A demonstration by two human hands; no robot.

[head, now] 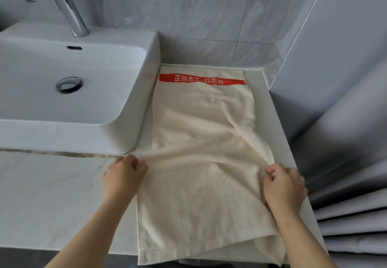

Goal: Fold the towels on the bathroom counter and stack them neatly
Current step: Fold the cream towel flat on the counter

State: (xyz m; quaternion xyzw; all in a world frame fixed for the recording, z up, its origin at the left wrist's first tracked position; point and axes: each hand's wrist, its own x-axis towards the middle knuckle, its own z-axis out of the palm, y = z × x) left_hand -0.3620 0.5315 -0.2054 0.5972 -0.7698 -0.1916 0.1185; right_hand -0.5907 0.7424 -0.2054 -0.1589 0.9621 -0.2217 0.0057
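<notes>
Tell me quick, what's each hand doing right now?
Left hand: pinching the towel at its left edge.
Right hand: pinching the towel's right edge.

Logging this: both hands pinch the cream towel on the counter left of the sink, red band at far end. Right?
The head view shows the cream towel on the counter right of the sink, not left. Left hand and right hand pinch it; red band at far end.

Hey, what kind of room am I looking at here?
Most likely a bathroom: a white sink with a chrome faucet, tiled walls, and a towel spread on the counter.
</notes>
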